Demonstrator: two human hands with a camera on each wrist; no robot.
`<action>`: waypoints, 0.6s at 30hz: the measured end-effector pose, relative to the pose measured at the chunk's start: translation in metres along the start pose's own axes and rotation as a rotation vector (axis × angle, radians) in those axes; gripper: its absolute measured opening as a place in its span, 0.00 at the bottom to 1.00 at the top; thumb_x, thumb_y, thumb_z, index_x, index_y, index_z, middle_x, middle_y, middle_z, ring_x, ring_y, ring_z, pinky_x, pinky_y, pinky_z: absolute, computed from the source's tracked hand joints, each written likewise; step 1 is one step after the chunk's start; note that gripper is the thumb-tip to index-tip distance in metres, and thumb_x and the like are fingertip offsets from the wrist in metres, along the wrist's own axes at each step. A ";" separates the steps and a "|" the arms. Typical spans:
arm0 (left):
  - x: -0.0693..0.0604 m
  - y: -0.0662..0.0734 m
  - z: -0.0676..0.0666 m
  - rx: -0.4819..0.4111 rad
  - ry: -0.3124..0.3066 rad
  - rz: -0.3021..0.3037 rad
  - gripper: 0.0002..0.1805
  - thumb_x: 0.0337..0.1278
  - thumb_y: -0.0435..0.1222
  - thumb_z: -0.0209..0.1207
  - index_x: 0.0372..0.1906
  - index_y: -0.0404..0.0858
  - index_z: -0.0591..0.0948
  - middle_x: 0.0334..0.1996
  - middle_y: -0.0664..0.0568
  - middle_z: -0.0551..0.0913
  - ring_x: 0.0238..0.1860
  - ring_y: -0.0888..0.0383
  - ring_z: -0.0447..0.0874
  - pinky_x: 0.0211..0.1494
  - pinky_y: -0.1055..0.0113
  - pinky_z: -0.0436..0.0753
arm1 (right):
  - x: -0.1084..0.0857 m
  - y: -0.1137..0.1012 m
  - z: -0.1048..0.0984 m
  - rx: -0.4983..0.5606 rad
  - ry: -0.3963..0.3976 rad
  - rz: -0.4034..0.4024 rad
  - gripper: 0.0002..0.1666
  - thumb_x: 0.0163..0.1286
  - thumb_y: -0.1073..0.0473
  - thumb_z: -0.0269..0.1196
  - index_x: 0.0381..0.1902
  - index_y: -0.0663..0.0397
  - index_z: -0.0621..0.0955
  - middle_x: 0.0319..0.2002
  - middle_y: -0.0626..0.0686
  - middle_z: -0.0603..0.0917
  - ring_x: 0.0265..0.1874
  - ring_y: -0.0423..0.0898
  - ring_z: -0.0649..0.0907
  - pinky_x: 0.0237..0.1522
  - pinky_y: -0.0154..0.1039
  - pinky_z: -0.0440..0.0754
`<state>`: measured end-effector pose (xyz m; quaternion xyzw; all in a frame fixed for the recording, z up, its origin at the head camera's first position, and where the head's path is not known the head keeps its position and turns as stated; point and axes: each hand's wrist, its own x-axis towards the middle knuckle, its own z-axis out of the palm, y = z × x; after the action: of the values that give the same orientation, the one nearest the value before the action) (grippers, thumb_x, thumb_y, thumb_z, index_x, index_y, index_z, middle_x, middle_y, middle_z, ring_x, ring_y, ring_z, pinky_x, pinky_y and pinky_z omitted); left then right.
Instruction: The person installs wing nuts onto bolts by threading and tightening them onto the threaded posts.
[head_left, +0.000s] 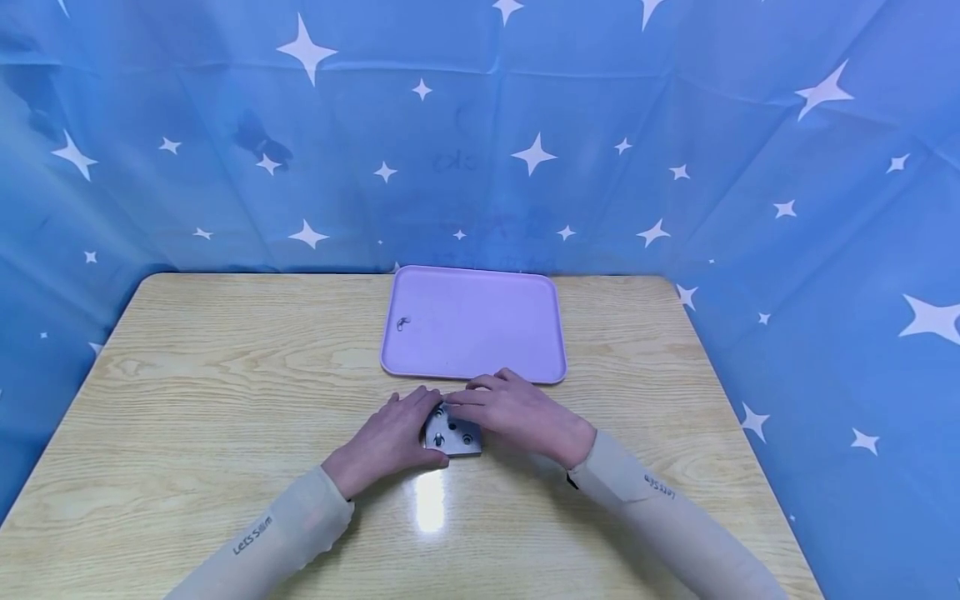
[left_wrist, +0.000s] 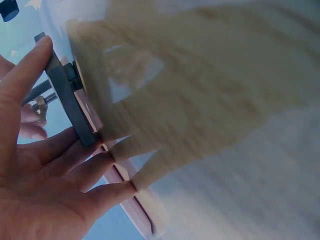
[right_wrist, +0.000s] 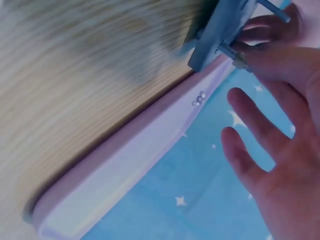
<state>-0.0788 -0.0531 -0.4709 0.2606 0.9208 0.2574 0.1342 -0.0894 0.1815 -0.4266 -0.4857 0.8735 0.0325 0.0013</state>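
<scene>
A grey metal plate [head_left: 459,442] with holes and upright bolts lies in front of the tray; in the left wrist view the plate [left_wrist: 69,100] is seen edge-on, a little above the table. My left hand [head_left: 388,440] grips its left side, thumb at the near edge and fingers at the far one. At the plate's far side, my right hand [head_left: 525,418] pinches a small wing nut [right_wrist: 240,61] on a bolt between thumb and finger, its other fingers spread. Another bolt [right_wrist: 274,10] stands beside it. In the head view my fingers hide the plate's far part.
A purple tray [head_left: 483,325] lies just beyond the hands on the wooden table [head_left: 225,375]. A few small metal pieces [head_left: 402,323] rest at its left side; in the right wrist view they look like wing nuts [right_wrist: 199,98]. A blue curtain with stars surrounds the table's back and sides.
</scene>
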 end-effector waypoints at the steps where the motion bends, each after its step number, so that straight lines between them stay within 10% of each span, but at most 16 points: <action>1: 0.000 0.000 0.000 0.000 0.001 0.003 0.47 0.42 0.50 0.81 0.67 0.35 0.75 0.62 0.42 0.79 0.62 0.45 0.78 0.73 0.35 0.67 | 0.000 0.001 -0.001 -0.025 -0.012 -0.019 0.26 0.74 0.61 0.65 0.68 0.39 0.80 0.68 0.40 0.79 0.63 0.45 0.78 0.56 0.45 0.80; 18: -0.001 0.001 -0.001 -0.006 -0.006 -0.016 0.49 0.42 0.50 0.81 0.69 0.33 0.74 0.65 0.40 0.78 0.67 0.44 0.75 0.75 0.36 0.65 | 0.016 -0.012 0.020 -0.098 0.268 0.129 0.04 0.71 0.58 0.68 0.35 0.48 0.84 0.30 0.46 0.85 0.30 0.45 0.82 0.30 0.38 0.76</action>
<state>-0.0779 -0.0528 -0.4692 0.2537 0.9217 0.2581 0.1399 -0.0883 0.1626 -0.4482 -0.4282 0.8925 0.0102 -0.1411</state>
